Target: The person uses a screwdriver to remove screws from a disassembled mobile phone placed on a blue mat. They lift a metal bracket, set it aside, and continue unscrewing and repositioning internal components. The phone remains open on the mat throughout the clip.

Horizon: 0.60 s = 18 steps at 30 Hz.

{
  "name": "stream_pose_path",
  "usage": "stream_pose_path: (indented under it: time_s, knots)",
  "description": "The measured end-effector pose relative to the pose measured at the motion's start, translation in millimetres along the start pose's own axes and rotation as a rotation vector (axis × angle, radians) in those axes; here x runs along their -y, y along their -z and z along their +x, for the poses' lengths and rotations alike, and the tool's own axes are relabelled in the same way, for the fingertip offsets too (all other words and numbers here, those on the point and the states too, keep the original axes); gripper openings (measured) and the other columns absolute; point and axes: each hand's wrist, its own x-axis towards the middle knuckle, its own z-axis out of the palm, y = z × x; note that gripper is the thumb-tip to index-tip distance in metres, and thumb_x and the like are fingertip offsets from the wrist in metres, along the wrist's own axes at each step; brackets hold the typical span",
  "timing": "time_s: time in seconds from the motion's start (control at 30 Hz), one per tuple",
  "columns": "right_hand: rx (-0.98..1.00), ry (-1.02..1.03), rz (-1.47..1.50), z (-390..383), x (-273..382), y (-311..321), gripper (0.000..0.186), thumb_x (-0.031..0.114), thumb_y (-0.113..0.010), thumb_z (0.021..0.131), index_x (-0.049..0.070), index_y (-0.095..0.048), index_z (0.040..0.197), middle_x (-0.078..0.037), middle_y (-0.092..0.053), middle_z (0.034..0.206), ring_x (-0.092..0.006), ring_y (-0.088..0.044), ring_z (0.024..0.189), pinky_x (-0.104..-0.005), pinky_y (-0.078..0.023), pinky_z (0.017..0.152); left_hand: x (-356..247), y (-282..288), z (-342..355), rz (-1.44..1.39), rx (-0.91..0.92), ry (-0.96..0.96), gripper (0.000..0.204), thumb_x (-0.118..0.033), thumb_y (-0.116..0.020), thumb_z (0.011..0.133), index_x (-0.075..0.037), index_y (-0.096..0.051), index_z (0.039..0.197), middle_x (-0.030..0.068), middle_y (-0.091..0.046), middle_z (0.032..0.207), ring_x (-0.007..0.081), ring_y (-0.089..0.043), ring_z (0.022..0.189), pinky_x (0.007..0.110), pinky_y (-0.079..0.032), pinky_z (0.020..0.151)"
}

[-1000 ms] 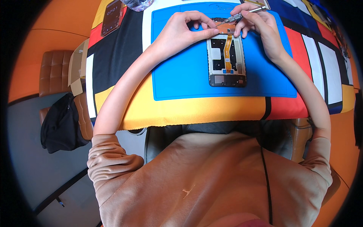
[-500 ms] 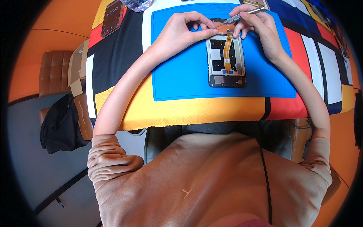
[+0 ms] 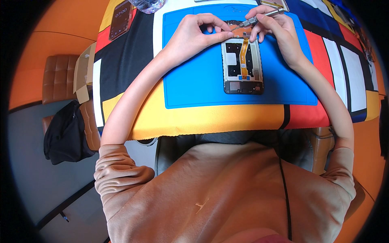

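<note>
An opened phone (image 3: 234, 60) lies on the blue mat (image 3: 190, 85), its inside showing a yellow-orange ribbon cable (image 3: 244, 56) and an orange-brown board (image 3: 242, 31) at the top. My left hand (image 3: 198, 34) pinches the phone's upper left edge with thumb and fingertips. In my right hand (image 3: 279, 32) is a silver screwdriver (image 3: 253, 20), slanting down to the board beside my left fingertips. Whether the tip touches a screw is too small to tell.
A second phone (image 3: 119, 20) with a dark screen and a clear container (image 3: 147, 4) stand at the upper left. A coloured cloth (image 3: 129, 81) covers the table. Beyond its left edge are a cardboard box (image 3: 83, 71) and a brown chair (image 3: 58, 77) with black fabric (image 3: 65, 133).
My right hand and the screwdriver have shifted very slightly. The phone sits a little lower on the mat; my left hand stays at its top edge.
</note>
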Motion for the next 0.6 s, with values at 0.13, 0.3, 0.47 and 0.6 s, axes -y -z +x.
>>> stream_pose_path:
  time_s: [0.13,0.3,0.47,0.6]
  knots:
    - [-0.017,0.041,-0.039,-2.3,1.7,-5.8,0.029,0.028,-0.051,0.109,0.005,-0.068,0.115,-0.005,-0.07,0.082,-0.0082,-0.068,0.075,-0.0198,-0.046,0.065,1.3,-1.4,-0.3,-0.002,-0.028,-0.035,0.025,-0.031,-0.081,0.09,-0.007,-0.082,0.1,0.0001,-0.067,0.076,0.006,-0.054,0.072,0.022,-0.045,0.068]
    - [-0.003,0.068,-0.026,-7.6,3.6,-13.6,0.024,0.024,-0.056,0.108,0.005,-0.066,0.117,-0.002,-0.068,0.087,-0.0059,-0.066,0.078,-0.0193,-0.045,0.065,-0.9,-1.5,0.0,-0.013,-0.042,-0.029,0.025,-0.03,-0.081,0.089,-0.006,-0.082,0.097,0.0002,-0.067,0.079,0.0072,-0.055,0.075,0.023,-0.046,0.07]
    - [-0.016,0.057,-0.024,-7.0,4.4,-13.9,0.024,0.024,-0.056,0.108,0.004,-0.064,0.118,-0.003,-0.067,0.087,-0.0063,-0.066,0.078,-0.0189,-0.044,0.065,-6.2,-1.3,-0.7,0.019,-0.061,-0.038,0.035,-0.036,-0.085,0.085,-0.007,-0.08,0.104,0.0001,-0.067,0.086,0.01,-0.057,0.083,0.025,-0.047,0.077]
    - [-0.16,0.121,0.011,-1.9,10.3,-13.7,0.028,0.028,-0.053,0.109,0.003,-0.064,0.116,-0.003,-0.065,0.084,-0.0063,-0.064,0.074,-0.019,-0.044,0.064,-7.4,-2.1,-0.6,-0.185,-0.124,0.06,0.037,-0.035,-0.081,0.089,-0.008,-0.077,0.115,0.0016,-0.068,0.091,0.0109,-0.059,0.088,0.025,-0.048,0.082]
